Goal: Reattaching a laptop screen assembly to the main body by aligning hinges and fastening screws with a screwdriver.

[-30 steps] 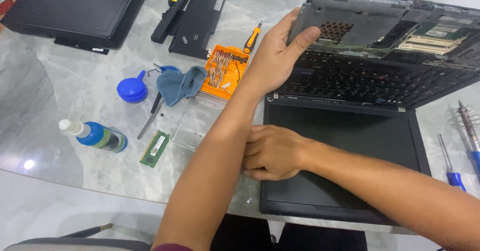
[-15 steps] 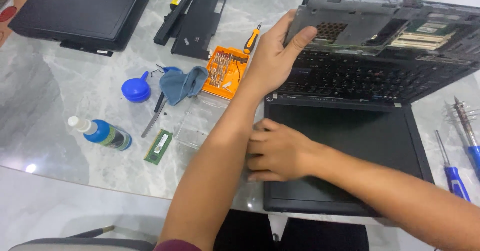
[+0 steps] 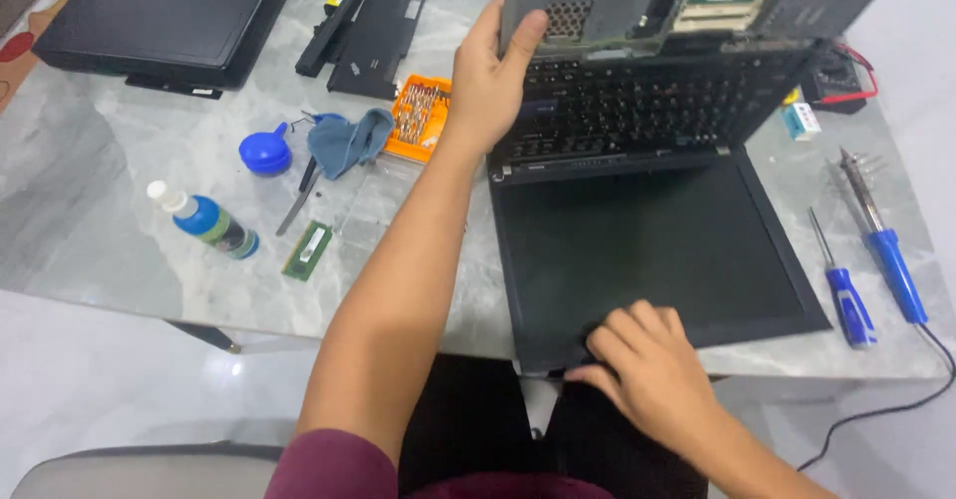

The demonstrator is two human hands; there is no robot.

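The right hand now lies at the near edge of the laptop's screen panel, fingers spread flat on the dark glass and bezel, pressing rather than gripping; in the earlier frames it rested near the panel's left edge, close to the left forearm, so it has slid toward the person and to the right. The panel lies folded flat on the marble table, and its near edge overhangs the table rim. Beyond it, the keyboard is exposed. The left hand grasps the left corner of the grey base shell, which is tilted up above the keyboard with its vent grille and memory slots showing; this grip matches the earlier frames. In judgement, the shell separation remains in progress, with the panel now steadied from the front. To the left lie a green memory stick, a blue bottle, a blue cloth and an orange bit case. To the right lie two blue screwdrivers.
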